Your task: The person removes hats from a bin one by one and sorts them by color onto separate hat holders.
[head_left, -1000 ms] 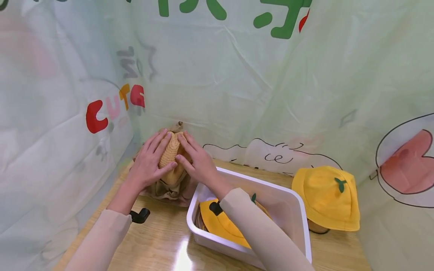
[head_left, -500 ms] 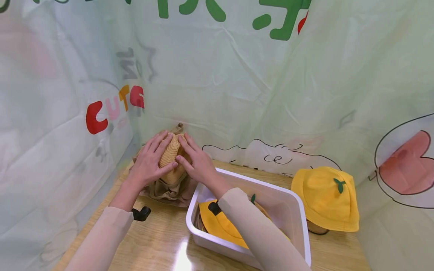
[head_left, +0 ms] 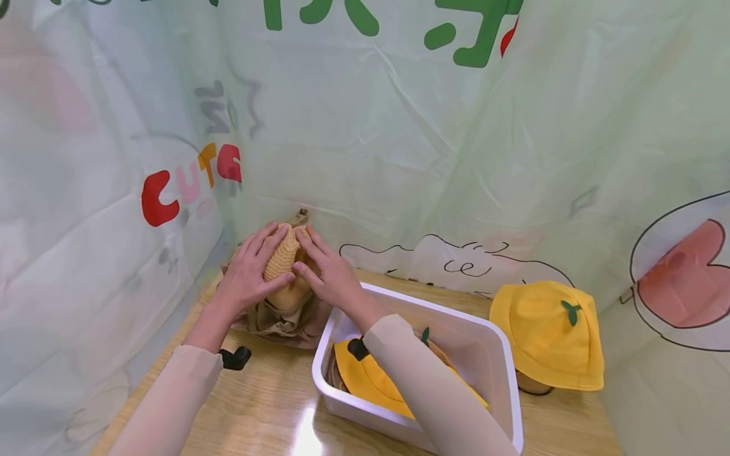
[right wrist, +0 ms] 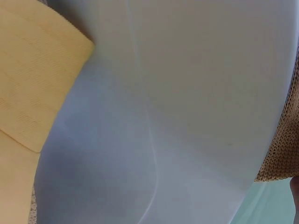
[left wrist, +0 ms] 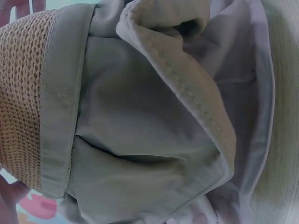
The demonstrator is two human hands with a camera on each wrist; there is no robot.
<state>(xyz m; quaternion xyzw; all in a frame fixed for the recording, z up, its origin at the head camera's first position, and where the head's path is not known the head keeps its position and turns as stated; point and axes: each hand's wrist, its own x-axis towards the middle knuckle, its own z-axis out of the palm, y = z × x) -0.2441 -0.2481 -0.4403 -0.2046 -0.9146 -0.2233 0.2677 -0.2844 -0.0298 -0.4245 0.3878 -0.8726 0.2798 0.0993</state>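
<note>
Both hands rest on a tan woven hat (head_left: 281, 261) at the far left of the table. The left hand (head_left: 246, 271) lies over its left side and the right hand (head_left: 333, 272) over its right, fingers fairly straight and thumbs nearly meeting in front. Beneath it is a crumpled khaki cloth hat (head_left: 279, 323); the left wrist view shows this khaki cloth (left wrist: 140, 107), a flat band (left wrist: 65, 93) and the weave (left wrist: 21, 93). In the right wrist view the woven hat's edge (right wrist: 282, 144) shows at the right, with a fingertip by it.
A white tub (head_left: 496, 326) stands right of the hats, holding a yellow hat (head_left: 371, 383) with a green sprout. The right forearm passes over the tub. Another yellow hat (head_left: 547, 335) sits on a stand at the far right. A printed curtain (head_left: 365, 158) encloses the wooden table (head_left: 256, 411).
The hands stay on the woven hat with almost no movement. The view has shifted only slightly.
</note>
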